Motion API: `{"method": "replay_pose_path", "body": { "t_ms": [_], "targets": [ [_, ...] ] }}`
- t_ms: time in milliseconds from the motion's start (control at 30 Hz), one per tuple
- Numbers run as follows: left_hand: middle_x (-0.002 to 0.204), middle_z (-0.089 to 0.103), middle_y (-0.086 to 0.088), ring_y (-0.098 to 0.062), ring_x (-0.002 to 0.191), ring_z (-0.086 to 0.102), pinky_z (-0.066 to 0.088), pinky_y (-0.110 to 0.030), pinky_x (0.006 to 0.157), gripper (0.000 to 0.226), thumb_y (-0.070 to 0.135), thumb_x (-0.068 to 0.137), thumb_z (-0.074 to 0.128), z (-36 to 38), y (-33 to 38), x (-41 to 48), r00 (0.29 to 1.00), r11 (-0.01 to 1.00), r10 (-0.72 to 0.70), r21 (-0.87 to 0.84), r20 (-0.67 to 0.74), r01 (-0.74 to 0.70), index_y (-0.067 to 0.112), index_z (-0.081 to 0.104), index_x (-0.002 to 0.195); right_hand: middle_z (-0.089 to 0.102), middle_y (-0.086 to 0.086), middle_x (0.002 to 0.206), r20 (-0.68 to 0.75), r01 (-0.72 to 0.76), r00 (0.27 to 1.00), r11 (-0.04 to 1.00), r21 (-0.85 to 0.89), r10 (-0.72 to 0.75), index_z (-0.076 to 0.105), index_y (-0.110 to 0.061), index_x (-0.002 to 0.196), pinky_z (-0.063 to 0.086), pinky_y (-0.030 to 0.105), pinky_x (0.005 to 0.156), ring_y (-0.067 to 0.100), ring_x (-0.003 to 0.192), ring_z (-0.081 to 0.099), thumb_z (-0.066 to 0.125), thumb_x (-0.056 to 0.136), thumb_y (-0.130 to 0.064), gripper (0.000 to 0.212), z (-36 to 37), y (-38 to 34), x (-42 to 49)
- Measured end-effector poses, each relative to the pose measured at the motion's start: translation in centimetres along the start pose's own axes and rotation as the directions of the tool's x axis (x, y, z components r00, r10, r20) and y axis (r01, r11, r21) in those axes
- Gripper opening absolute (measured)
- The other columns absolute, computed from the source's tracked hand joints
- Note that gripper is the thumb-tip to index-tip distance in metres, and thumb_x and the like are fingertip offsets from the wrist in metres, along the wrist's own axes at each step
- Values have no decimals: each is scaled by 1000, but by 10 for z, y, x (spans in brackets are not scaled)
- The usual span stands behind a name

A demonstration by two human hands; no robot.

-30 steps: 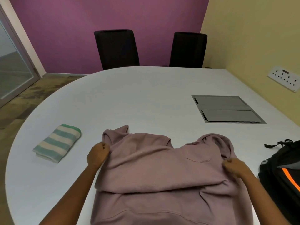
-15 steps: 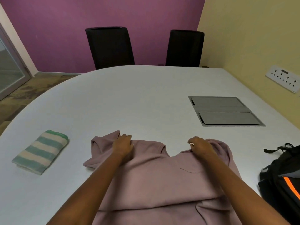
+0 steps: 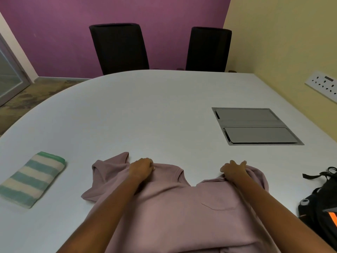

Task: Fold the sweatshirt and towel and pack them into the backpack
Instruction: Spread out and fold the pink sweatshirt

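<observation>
Hands: left hand (image 3: 141,168) and right hand (image 3: 234,170) each pinch the far edge of the mauve fleece sweatshirt (image 3: 182,212) on the white table (image 3: 145,110).

Both forearms are bare to the frame's lower edge, no sleeves showing. The left hand (image 3: 141,169) and right hand (image 3: 234,170) wear no gloves, rings or watch.

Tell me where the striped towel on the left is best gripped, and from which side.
Judging from its pose, the striped towel lies folded flat, apart from the sweatshirt, with its green-edged short end toward the far side. The left hand is the closer one. Gripping the long edge facing the sweatshirt, thumb on top and fingers underneath, would probably keep the layers together.
</observation>
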State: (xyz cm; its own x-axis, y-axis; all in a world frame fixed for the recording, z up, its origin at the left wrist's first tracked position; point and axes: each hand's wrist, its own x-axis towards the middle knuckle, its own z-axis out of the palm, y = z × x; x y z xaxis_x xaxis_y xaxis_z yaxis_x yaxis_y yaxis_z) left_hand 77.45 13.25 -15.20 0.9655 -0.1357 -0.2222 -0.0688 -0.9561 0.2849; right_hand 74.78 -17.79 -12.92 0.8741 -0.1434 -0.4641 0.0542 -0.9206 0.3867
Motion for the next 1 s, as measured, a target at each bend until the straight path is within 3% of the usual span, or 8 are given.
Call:
{"method": "replay_pose_path", "body": {
  "t_ms": [167,333,533,633,700,800,900,1000],
  "targets": [
    [115,64,-6,-27,109,57,43,-33,88,23,30,94,47,-45,4,16,970,987,-31,-159,-242,-9,17,64,102,58,-1,123,-102,62,992,990,-130,-76,58,-18,115,34,34,98,18,116,50,41,92,-14,29,-6,11,7],
    [109,67,-14,-33,105,59,45,-35,84,24,26,93,48,-109,-4,40,872,966,-87,-256,-482,-45,13,67,97,63,5,113,-255,-3,964,965,263,73,67,-16,101,41,28,76,25,103,59,49,85,-17,23,-63,48,3],
    [109,66,-19,-35,100,60,47,-36,88,30,23,96,45,-177,-9,74,708,876,-288,-476,-645,-77,4,65,107,64,31,90,-530,125,738,687,716,417,63,4,76,36,34,65,41,85,59,48,86,-15,27,-131,75,12],
    [128,56,-14,-29,115,54,42,-33,98,34,21,98,41,-183,-4,81,688,786,-401,-613,-605,-80,9,48,130,66,28,95,-508,253,654,471,845,560,65,7,91,34,28,63,36,83,60,45,85,-4,24,-141,58,26],
    [142,42,-14,-31,127,44,34,-35,106,47,21,98,42,-167,-2,78,756,790,-341,-606,-559,-92,10,31,143,64,29,104,-489,299,692,406,864,531,62,10,103,39,31,72,37,93,60,43,86,3,26,-134,40,33],
    [151,26,-16,-30,139,28,21,-38,113,56,24,99,41,-117,2,62,819,864,-202,-492,-538,-110,7,18,147,63,32,92,-524,346,781,463,816,340,58,15,104,45,36,66,40,84,62,46,84,-2,28,-107,8,37],
    [144,38,-20,-36,135,33,23,-48,112,51,19,95,47,-59,7,29,860,943,-57,-310,-508,-121,2,33,141,53,23,123,-436,260,881,584,769,183,43,-1,134,44,40,94,36,110,54,48,91,-13,45,-68,-23,31],
    [129,54,-25,-41,119,53,43,-57,95,49,27,90,42,2,9,-7,921,986,27,-141,-388,-89,-3,52,127,32,12,146,-361,191,928,712,675,94,35,-12,140,31,38,107,27,133,36,27,96,-38,51,-24,-52,11]
  ]
}}
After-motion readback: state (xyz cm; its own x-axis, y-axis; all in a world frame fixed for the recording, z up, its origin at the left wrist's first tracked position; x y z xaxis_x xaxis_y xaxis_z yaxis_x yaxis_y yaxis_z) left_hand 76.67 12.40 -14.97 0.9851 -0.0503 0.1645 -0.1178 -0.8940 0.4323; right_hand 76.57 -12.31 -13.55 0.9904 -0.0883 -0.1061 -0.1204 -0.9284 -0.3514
